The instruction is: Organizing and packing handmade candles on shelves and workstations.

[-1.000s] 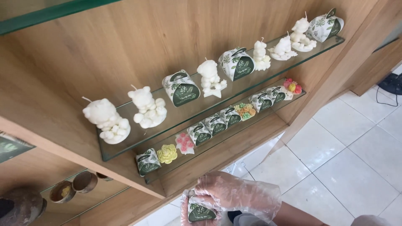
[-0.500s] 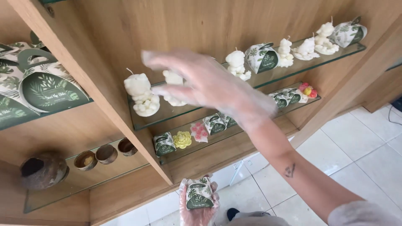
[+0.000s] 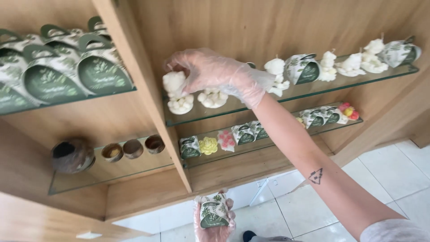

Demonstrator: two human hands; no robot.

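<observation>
Both hands grip now: right hand [image 3: 210, 71] newly pinching white candle [image 3: 175, 85], left hand [image 3: 214, 219] still clutching box [image 3: 213, 210]

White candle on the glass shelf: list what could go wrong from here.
1. The right hand grips the white candle only at its top, close to the glass shelf front edge; a slip could tip it off onto the tiled floor.
2. A second candle sits right beside it, under the palm, so it may get knocked.
3. The left hand holds a small box, so it cannot steady anything.
</observation>
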